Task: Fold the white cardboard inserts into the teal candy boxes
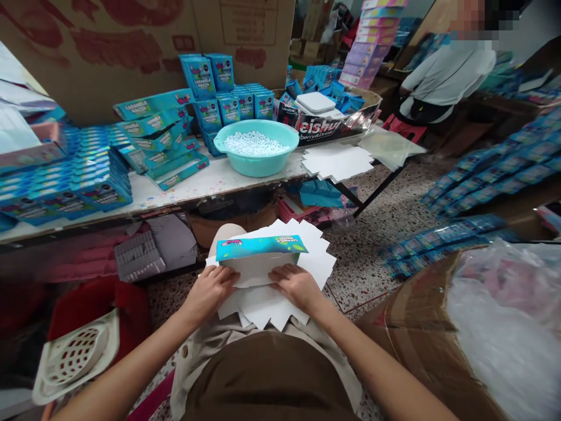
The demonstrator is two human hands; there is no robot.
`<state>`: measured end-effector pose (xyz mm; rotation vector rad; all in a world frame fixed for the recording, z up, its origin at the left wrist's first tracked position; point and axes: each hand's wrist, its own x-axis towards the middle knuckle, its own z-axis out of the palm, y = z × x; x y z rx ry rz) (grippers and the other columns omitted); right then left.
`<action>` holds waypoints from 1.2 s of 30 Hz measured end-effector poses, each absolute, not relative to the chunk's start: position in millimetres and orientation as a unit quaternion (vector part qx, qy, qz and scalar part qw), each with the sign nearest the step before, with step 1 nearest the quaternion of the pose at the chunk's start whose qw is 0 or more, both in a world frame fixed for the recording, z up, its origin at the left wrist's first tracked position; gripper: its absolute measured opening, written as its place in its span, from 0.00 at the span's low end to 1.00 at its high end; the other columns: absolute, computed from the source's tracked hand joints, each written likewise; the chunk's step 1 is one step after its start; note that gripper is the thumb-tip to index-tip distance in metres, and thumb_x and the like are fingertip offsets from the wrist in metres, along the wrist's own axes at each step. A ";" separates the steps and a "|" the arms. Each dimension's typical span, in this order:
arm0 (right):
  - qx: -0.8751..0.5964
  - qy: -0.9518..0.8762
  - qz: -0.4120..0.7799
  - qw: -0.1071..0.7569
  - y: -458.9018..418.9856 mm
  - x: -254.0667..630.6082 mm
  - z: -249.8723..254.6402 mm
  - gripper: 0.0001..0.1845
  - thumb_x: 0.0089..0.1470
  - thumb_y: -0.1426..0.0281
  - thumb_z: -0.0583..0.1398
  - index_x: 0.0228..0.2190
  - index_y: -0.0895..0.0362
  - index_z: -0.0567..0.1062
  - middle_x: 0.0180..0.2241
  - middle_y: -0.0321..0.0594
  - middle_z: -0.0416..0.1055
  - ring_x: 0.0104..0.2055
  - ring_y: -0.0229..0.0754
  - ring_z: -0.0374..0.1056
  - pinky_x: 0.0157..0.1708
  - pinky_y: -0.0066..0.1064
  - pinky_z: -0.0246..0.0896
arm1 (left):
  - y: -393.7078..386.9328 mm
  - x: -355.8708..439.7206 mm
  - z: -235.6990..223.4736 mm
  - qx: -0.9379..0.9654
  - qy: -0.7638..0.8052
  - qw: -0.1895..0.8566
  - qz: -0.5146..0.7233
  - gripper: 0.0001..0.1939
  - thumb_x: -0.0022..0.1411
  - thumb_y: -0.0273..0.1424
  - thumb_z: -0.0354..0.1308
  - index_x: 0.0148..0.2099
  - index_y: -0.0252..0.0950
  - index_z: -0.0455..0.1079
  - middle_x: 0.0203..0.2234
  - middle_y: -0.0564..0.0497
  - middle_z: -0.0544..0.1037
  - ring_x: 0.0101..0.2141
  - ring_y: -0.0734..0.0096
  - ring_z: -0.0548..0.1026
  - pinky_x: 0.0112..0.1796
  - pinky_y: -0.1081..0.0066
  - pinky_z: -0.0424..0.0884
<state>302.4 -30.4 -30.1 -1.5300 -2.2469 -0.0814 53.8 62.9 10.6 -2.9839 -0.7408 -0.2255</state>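
Brown apron (267, 377) lies nearest, and just beyond it the left hand (209, 294) and right hand (297, 286) press open-palmed, not gripping, on a teal-topped white carton (258, 263) atop loose serrated white sheets (280, 307), which uneven pressure could slide off the apron.

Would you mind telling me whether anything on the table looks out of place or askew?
The teal Caramelo boxes beside the turquoise basin lie slanted and overlapping, unlike the neat stacks to their left.
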 end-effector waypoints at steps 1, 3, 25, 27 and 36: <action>-0.551 -0.807 -0.023 0.210 -30.5 303.7 -30.1 0.10 0.58 0.67 0.58 0.41 0.55 0.75 0.41 0.41 0.74 0.42 0.41 0.66 0.43 0.33 0.60 | 62.7 53.4 11.4 -0.968 -0.241 0.024 -0.071 0.13 0.64 0.30 0.53 0.49 0.39 0.71 0.40 0.47 0.77 0.42 0.63 0.74 0.44 0.63 0.67; -0.555 -0.804 -0.003 0.214 -28.8 305.2 -27.5 0.10 0.60 0.69 0.56 0.40 0.55 0.75 0.40 0.41 0.75 0.42 0.41 0.66 0.43 0.32 0.60 | 62.5 53.9 15.1 -0.964 -0.252 0.006 -0.078 0.13 0.65 0.31 0.51 0.49 0.41 0.72 0.38 0.49 0.77 0.41 0.65 0.74 0.48 0.61 0.64; -0.617 -0.744 0.056 0.251 40.6 312.2 0.2 0.08 0.56 0.67 0.60 0.37 0.54 0.78 0.43 0.43 0.72 0.44 0.43 0.66 0.44 0.34 0.57 | 93.1 89.8 28.2 -0.968 -0.244 0.039 -0.038 0.10 0.62 0.23 0.50 0.40 0.35 0.72 0.32 0.45 0.75 0.36 0.62 0.72 0.40 0.64 0.67; -0.594 -0.762 0.031 0.257 40.5 314.1 -2.3 0.12 0.51 0.65 0.64 0.39 0.56 0.77 0.45 0.47 0.70 0.46 0.45 0.65 0.44 0.35 0.58 | 98.9 94.3 34.1 -0.969 -0.246 0.002 -0.005 0.11 0.62 0.22 0.48 0.36 0.34 0.73 0.31 0.44 0.76 0.35 0.62 0.72 0.39 0.64 0.67; -0.635 -0.756 0.099 0.124 58.5 285.1 -32.1 0.08 0.43 0.77 0.60 0.26 0.53 0.77 0.32 0.39 0.75 0.37 0.43 0.71 0.32 0.29 0.61 | 123.3 99.5 35.1 -0.897 -0.408 -0.108 0.128 0.09 0.53 0.33 0.55 0.34 0.37 0.76 0.35 0.43 0.79 0.38 0.55 0.76 0.39 0.62 0.70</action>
